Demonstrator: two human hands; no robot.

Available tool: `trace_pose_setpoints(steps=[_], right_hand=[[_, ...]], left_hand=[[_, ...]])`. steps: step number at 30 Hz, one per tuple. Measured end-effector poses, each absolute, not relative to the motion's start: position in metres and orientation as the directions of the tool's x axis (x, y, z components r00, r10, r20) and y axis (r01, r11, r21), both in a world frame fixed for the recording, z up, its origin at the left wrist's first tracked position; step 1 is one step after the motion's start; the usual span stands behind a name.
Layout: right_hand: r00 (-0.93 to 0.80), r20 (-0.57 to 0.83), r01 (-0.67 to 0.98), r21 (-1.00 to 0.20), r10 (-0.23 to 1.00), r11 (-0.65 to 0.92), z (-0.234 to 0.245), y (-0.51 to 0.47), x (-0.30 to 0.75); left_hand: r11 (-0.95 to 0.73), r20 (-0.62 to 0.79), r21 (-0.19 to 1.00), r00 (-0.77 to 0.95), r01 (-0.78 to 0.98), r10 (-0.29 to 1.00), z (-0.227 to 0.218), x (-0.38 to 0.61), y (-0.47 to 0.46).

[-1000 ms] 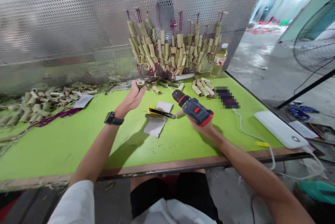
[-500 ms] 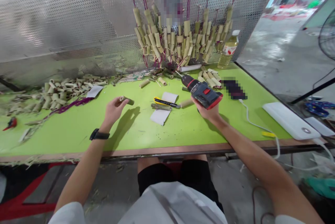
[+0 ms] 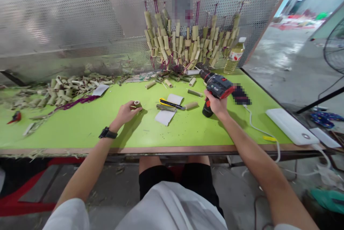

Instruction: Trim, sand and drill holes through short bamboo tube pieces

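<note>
My left hand (image 3: 127, 112) grips a short bamboo tube (image 3: 137, 105) between thumb and fingers, its hollow end turned upward, low over the green table (image 3: 88, 124). In my right hand (image 3: 217, 104) is a black and red cordless drill (image 3: 217, 85), its thin bit pointing toward the back left. Between the hands lies a yellow and black utility knife (image 3: 170, 104) with paper pieces (image 3: 165, 117) beside it. A loose bamboo piece (image 3: 191, 105) rests by the knife's tip. Another bamboo stick (image 3: 195, 93) lies just left of the drill.
Strung bamboo tubes (image 3: 185, 43) hang on the perforated metal panel (image 3: 107, 18). Many cut tubes (image 3: 61, 88) are heaped at the left, near purple cord (image 3: 77, 102). An oil bottle (image 3: 235, 56), a phone (image 3: 241, 95) and a white power bank (image 3: 291, 126) with cables stand or lie at right.
My left hand has moved right and turned the bamboo tube from lying sideways to end-up. The drill has swung right and upright, showing bamboo pieces that were behind it.
</note>
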State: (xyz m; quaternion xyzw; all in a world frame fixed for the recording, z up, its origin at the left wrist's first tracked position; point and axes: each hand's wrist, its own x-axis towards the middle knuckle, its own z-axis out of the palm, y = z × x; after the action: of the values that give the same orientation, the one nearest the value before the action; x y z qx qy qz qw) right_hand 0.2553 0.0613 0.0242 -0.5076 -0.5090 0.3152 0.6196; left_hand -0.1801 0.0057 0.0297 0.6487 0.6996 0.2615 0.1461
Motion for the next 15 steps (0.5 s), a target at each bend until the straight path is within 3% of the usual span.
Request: trace_pose_setpoints(steps=[7, 15], right_hand=[[0.187, 0.370, 0.215, -0.919, 0.910, 0.329, 0.026, 0.050, 0.250], [0.223, 0.323, 0.192, -0.940, 0.920, 0.283, 0.028, 0.052, 0.254]], left_hand=[[0.009, 0.103, 0.581, -0.085, 0.814, 0.991, 0.028, -0.173, 0.021], [-0.007, 0.021, 0.587, -0.006, 0.809, 1.000, 0.054, -0.183, 0.038]])
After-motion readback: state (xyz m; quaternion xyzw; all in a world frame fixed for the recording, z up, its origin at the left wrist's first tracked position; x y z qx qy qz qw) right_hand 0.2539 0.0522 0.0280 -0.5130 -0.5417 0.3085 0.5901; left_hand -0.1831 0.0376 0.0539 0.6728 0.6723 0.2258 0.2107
